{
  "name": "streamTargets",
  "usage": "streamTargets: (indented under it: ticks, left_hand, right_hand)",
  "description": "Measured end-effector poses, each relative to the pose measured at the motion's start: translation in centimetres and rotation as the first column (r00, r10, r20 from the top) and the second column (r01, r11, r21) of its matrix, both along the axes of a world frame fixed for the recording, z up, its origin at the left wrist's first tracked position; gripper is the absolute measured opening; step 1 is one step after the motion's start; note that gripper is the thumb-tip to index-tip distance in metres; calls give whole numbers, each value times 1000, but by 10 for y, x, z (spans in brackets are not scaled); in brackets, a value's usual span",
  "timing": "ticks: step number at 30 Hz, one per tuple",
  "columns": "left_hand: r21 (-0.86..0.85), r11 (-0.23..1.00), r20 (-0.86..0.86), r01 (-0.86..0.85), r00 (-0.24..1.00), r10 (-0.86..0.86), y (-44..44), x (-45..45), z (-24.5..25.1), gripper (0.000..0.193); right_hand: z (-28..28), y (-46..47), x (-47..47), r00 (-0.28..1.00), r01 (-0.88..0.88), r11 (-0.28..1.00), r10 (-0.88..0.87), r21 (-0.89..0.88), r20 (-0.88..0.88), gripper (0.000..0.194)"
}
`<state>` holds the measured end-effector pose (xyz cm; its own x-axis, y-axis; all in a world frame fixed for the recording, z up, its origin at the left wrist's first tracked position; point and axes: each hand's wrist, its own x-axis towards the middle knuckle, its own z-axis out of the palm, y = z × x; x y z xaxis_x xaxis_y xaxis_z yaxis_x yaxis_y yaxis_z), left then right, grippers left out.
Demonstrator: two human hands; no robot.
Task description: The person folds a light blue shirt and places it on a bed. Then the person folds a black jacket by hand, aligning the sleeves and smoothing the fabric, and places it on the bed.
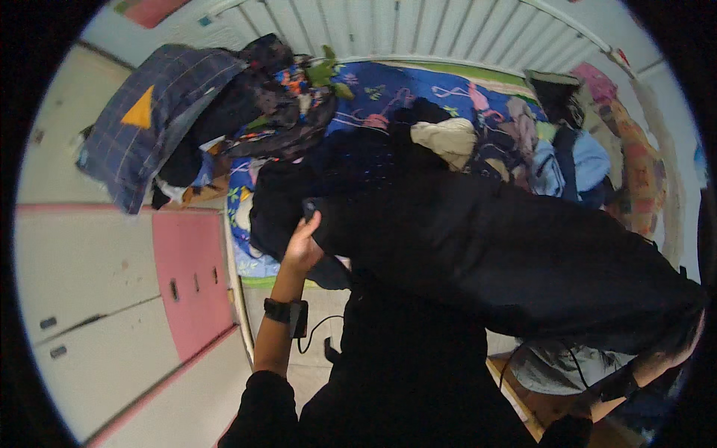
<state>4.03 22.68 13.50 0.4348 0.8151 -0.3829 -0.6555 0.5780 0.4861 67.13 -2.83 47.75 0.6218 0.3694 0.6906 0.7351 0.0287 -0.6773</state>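
Note:
A large black garment (448, 235) is stretched across the view in front of me, from the bed to the far lower right. My left hand (305, 243) grips its left part, thumb on top by a small dark patch. At the right rim my right hand (678, 347) is at the garment's other end, its fingers mostly hidden by the cloth and blurred. Under and behind the garment lies a blue patterned bed sheet (364, 84). A rolled cream cloth (448, 140) rests just beyond the garment. Both wrists wear dark straps.
Dark patterned clothes (280, 112) and a checked cloth (168, 106) are piled at the left, by a white and pink cabinet (193, 280). Folded light blue clothes (591, 162) lie at the right. A white slatted bed rail (381, 33) closes the far side. A black cable (313, 330) hangs by my left wrist.

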Motion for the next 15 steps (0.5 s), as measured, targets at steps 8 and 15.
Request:
streamTargets:
  ticks: [8,15]
  left_hand:
    - [199,940,-104,-277,948,301,-22,-32,113,31]
    - [414,902,-631,122,753,188,-47,16,122,25]
  right_hand:
    - [-127,134,-40,928,-291,860,148,-418,-341,45]
    - [-182,215,-229,429,-390,252,901,-885,67,34]
